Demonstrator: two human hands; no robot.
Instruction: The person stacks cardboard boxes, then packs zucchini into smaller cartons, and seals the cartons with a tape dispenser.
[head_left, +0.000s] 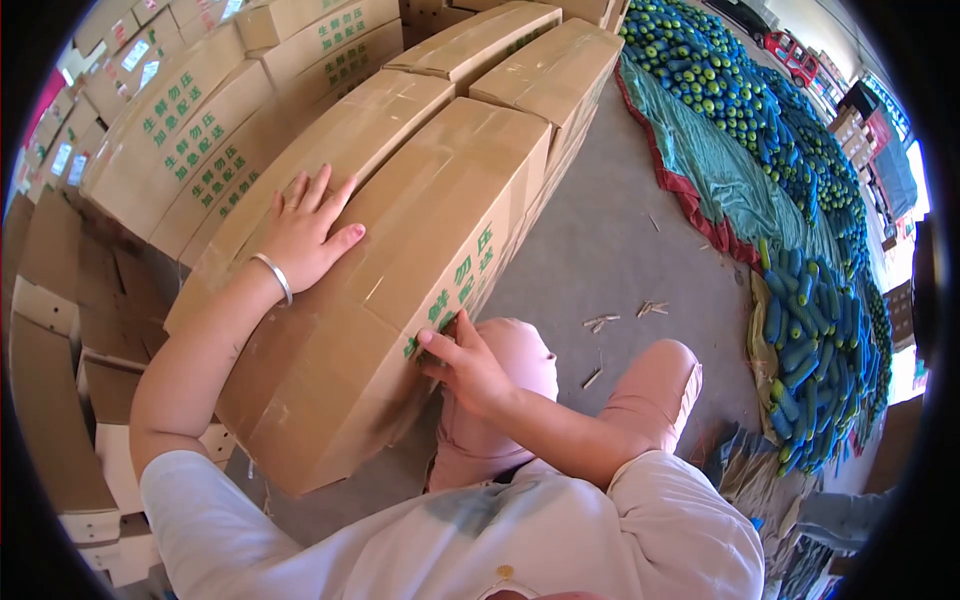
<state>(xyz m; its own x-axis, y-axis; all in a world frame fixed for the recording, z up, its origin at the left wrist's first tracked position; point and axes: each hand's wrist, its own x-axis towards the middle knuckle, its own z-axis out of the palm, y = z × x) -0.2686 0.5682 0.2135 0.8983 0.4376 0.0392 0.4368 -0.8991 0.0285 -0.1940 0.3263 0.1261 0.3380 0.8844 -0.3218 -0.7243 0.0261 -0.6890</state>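
Observation:
My left hand (312,232) lies with its fingers spread on the tops of two long cardboard boxes standing side by side, near the seam between them. The nearer box (420,220) has green printed characters on its side and clear tape on top. My right hand (465,362) touches that box's printed side near its upper edge, thumb on the cardboard and the other fingers bent and partly hidden. The neighbouring box (385,115) runs along the left of it.
More printed boxes (190,125) are stacked at the left and back. A large heap of green vegetables in blue netting (760,110) lies at the right beside a teal and red cloth (715,160). Small sticks (600,322) lie on the grey floor (600,240).

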